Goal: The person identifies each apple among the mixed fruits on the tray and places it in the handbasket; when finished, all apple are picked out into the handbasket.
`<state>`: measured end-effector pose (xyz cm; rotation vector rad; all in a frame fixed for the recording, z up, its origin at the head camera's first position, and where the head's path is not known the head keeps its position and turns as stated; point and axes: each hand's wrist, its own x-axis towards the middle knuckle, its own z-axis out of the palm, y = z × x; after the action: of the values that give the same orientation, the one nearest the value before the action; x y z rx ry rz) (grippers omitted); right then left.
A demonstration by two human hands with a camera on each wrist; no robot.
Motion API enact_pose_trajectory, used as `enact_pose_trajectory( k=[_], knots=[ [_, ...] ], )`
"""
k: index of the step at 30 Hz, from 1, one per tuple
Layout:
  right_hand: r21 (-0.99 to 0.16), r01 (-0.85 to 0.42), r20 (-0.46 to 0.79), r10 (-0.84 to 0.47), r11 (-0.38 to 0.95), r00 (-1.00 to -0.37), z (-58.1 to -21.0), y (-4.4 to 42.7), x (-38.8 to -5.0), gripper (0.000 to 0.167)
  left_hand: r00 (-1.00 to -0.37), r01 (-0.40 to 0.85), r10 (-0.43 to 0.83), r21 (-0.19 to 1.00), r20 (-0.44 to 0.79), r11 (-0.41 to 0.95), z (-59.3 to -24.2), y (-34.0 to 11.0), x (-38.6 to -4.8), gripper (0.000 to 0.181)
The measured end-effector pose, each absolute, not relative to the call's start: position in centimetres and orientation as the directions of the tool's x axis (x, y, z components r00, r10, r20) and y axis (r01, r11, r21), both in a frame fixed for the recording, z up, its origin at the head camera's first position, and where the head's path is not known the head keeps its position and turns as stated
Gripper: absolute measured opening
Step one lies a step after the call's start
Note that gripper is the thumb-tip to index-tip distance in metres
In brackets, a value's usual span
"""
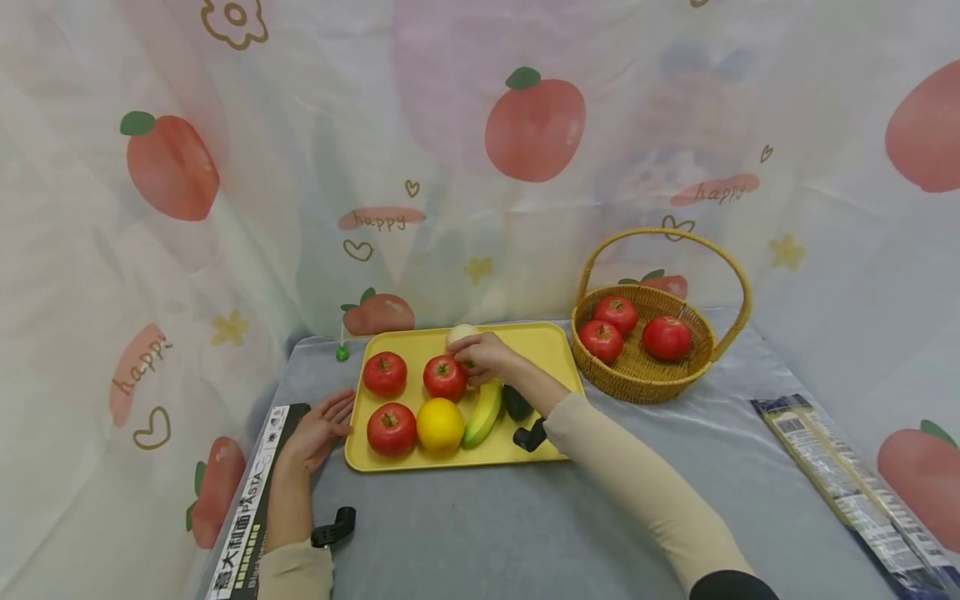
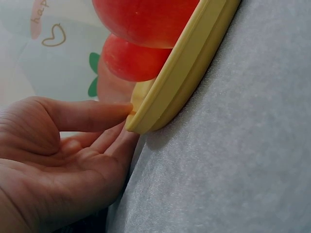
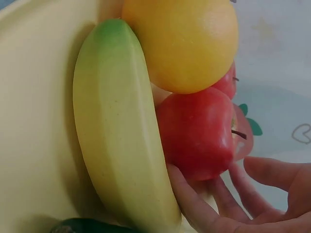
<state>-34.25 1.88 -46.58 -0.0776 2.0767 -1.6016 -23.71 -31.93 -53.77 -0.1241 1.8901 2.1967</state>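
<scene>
The right hand [image 1: 487, 354] had its fingers loosely spread at a red apple [image 1: 446, 378] beside the banana [image 1: 483, 414] on the tray [image 1: 543, 350], thumb apart, gripping nothing — apparently mid-reach, with closing round the fruit called for — while the left hand [image 1: 318, 429] pinched the tray's rim

the round apples [image 1: 391, 429] are red. the long banana [image 3: 119, 121] is yellow with a green tip. the flat tray [image 1: 546, 350] is yellow, the woven basket [image 1: 637, 390] golden brown, the cloth surface [image 1: 487, 533] grey. the pale cloth curtain [image 1: 450, 108] has red fruits and brown hearts.
</scene>
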Motion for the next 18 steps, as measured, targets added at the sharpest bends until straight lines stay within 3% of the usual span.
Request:
enact_pose_trajectory(
  k=[18],
  knots=[
    [-0.919,0.260,-0.362,-0.371,0.297,-0.855,-47.6,0.4,-33.8,0.043,-0.964,-0.253,0.119,0.959,-0.239,-0.125,-53.7,-31.8,-23.8,0.084]
  ],
)
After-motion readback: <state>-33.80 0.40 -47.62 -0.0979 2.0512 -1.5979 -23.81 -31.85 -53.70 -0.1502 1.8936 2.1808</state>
